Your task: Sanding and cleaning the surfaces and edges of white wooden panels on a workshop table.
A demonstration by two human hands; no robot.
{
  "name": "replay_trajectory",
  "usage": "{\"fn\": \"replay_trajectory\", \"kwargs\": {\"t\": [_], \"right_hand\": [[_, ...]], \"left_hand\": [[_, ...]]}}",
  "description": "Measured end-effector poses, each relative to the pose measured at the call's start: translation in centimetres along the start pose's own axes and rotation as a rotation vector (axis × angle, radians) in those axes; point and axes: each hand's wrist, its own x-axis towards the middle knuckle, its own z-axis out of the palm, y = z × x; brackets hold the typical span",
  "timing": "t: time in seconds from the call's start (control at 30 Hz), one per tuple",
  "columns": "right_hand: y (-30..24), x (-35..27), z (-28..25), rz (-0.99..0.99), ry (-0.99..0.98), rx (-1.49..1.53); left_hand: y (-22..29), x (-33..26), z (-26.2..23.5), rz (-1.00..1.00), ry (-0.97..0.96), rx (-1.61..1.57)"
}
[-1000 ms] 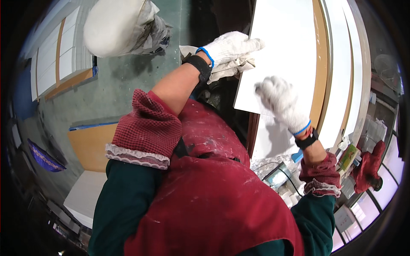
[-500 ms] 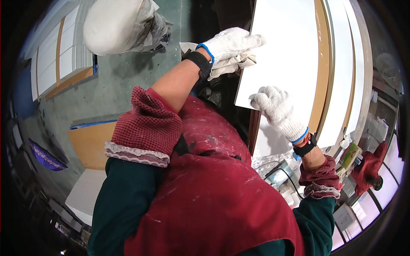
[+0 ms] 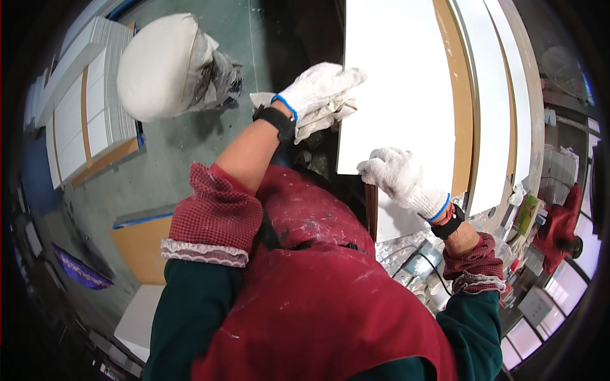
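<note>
A flat white board (image 3: 397, 82) lies in front of me, and its near left corner sticks out past the surface below. My left hand (image 3: 321, 92), in a white knit glove with a blue cuff, is closed on a bunched off-white cloth (image 3: 325, 119) at the board's left edge. Its fingertips reach over the board's top face. At the near corner my right hand (image 3: 400, 174), gloved the same way, has its fingers curled round the board's edge. Its fingertips and the board's underside are hidden.
Brown-edged boards (image 3: 467, 95) lie right of the white one. A stuffed white sack (image 3: 162, 66) stands on the green floor at left, near stacked white panels (image 3: 79, 120). Cables and containers (image 3: 422, 267) sit near my right forearm. Another person in red (image 3: 556, 232) is at far right.
The whole view has shifted a little, with the board and both hands lower and further left in it. My left hand and the cloth sit slightly nearer the board's near corner.
</note>
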Motion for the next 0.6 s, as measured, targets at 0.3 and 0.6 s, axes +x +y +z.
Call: {"fn": "replay_trajectory", "kwargs": {"t": [0.3, 0.6], "right_hand": [[3.8, 3.4, -4.0, 0.277, 0.302, 0.008], [3.2, 6.1, -3.5, 0.127, 0.085, -0.391]], "left_hand": [[-0.2, 0.5, -0.9, 0.023, 0.121, 0.285], [-0.3, 0.3, -1.2, 0.009, 0.114, 0.255]]}}
